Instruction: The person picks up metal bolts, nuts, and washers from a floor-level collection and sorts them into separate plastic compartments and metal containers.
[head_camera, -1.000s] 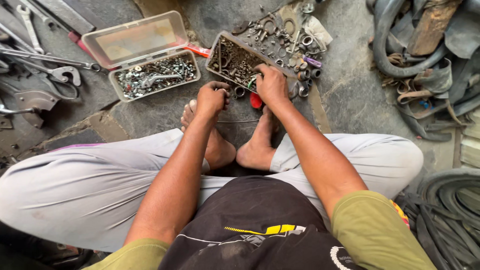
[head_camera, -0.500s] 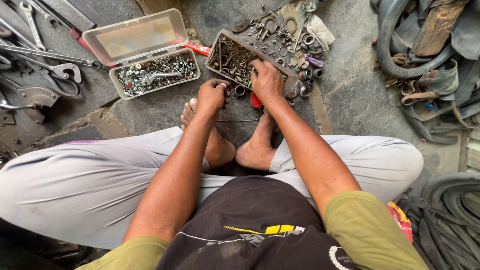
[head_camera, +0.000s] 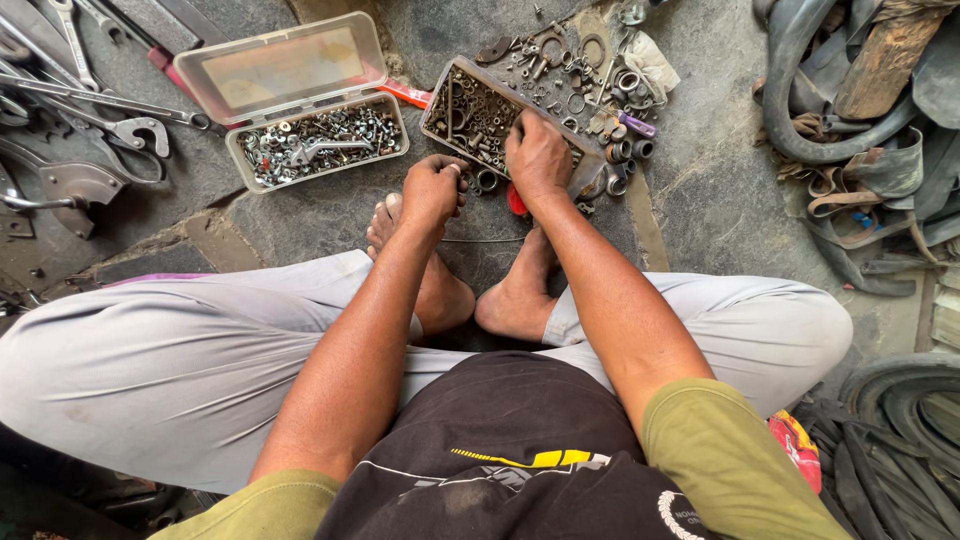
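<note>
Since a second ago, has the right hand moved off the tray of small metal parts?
No. The right hand rests on the near end of the brown tray of parts, as before, roughly the same way off the clear lidded box.

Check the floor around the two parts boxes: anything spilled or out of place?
Yes. Loose washers, rings and nuts lie scattered on the stone floor beyond the brown parts tray, outside any box. The clear hinged box holds its hardware neatly.
</note>
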